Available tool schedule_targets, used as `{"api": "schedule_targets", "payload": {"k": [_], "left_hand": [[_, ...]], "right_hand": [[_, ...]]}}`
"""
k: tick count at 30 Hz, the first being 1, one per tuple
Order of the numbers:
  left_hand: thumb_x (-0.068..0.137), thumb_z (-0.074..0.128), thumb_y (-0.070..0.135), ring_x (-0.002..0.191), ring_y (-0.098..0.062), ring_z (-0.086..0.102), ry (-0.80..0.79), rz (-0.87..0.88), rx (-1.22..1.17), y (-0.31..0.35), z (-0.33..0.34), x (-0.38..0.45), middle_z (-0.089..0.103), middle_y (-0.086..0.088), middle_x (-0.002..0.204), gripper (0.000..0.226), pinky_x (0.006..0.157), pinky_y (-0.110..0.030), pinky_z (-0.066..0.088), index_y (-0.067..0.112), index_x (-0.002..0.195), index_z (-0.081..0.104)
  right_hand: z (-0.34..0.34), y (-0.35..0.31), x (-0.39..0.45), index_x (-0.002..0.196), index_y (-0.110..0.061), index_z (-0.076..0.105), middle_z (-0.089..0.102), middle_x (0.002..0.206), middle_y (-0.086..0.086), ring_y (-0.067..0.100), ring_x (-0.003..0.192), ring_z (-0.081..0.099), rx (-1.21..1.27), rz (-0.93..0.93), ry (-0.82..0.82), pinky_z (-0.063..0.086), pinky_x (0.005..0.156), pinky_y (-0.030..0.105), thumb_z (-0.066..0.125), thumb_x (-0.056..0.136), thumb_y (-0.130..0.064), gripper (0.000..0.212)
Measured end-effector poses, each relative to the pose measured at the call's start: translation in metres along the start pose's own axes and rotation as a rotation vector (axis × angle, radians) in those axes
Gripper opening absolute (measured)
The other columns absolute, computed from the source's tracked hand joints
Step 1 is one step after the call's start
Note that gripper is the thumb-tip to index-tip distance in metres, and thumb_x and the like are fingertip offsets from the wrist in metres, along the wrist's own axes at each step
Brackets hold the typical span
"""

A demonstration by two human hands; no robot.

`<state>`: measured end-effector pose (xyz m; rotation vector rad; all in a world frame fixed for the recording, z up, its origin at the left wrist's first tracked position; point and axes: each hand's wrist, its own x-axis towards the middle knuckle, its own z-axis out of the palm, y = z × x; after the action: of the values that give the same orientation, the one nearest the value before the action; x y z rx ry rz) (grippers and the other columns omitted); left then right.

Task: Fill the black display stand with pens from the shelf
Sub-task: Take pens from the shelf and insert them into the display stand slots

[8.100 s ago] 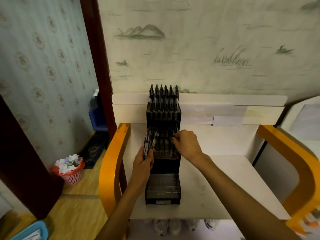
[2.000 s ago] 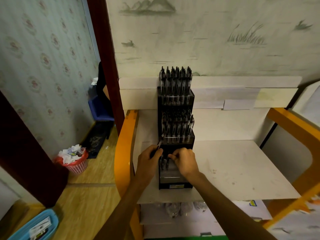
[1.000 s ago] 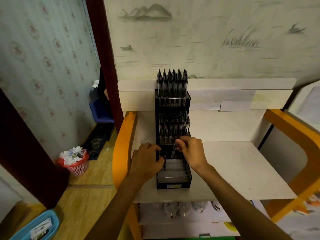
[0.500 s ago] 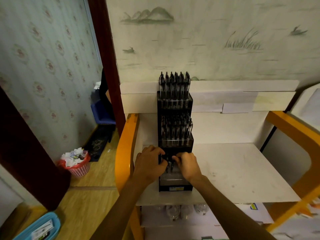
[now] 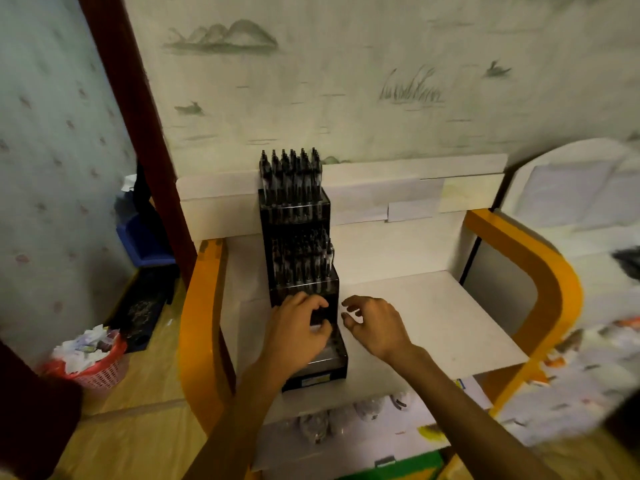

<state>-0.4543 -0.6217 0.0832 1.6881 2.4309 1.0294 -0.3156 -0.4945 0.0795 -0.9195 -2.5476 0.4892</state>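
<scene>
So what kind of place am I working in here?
Probably a room in a home, maybe a child's corner. The walls are papered, the pen stand sits on a small white shelf with orange arms, and a red bin of scrap paper stands on the wood floor.

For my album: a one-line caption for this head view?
Left hand on the black display stand, right hand open beside it.
</scene>
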Motion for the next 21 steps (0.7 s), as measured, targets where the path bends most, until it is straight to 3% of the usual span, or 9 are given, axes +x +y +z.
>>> {"api": "schedule_targets", "payload": {"k": [6,12,16,18,21], "left_hand": [[0.084,0.064,0.04,0.104,-0.01,0.059,-0.1,0.111,-0.03,0.062,0.042,0.011,0.061,0.013,0.117,0.036,0.093,-0.036,0.051,0.036,0.119,0.061],[0.086,0.061,0.048,0.11,-0.006,0.059,-0.151,0.178,-0.013,0.151,0.106,0.021,0.059,0.019,0.127,0.039,0.099,-0.03,0.047,0.041,0.124,0.057],[0.088,0.06,0.05,0.112,-0.006,0.058,-0.172,0.225,-0.021,0.225,0.154,0.027,0.058,0.02,0.129,0.039,0.098,-0.022,0.039,0.042,0.126,0.055],[0.087,0.06,0.05,0.111,-0.007,0.058,-0.189,0.24,-0.051,0.264,0.177,0.029,0.059,0.019,0.127,0.038,0.098,-0.024,0.042,0.042,0.124,0.055],[0.088,0.061,0.05,0.11,-0.008,0.058,-0.21,0.276,-0.06,0.321,0.212,0.034,0.061,0.016,0.123,0.036,0.098,-0.031,0.047,0.04,0.123,0.056]], "right_hand": [[-0.053,0.063,-0.04,0.13,-0.028,0.06,0.063,0.13,-0.006,0.016,0.114,0.06,-0.064,0.054,0.055,0.044,0.088,0.023,0.057,0.095,-0.043,0.039],[-0.111,0.15,-0.089,0.128,-0.028,0.062,0.063,0.129,-0.006,0.015,0.115,0.059,-0.092,0.129,0.099,0.048,0.089,0.027,0.055,0.095,-0.039,0.035],[-0.155,0.218,-0.126,0.123,-0.026,0.065,0.065,0.127,-0.006,0.017,0.112,0.062,-0.094,0.186,0.132,0.045,0.08,0.022,0.058,0.094,-0.037,0.032],[-0.179,0.255,-0.145,0.116,-0.023,0.068,0.068,0.118,-0.003,0.02,0.103,0.065,-0.099,0.2,0.14,0.039,0.072,0.019,0.06,0.093,-0.035,0.027],[-0.213,0.314,-0.171,0.122,-0.026,0.066,0.067,0.12,-0.005,0.016,0.102,0.064,-0.119,0.223,0.145,0.042,0.076,0.021,0.058,0.094,-0.036,0.03]]}}
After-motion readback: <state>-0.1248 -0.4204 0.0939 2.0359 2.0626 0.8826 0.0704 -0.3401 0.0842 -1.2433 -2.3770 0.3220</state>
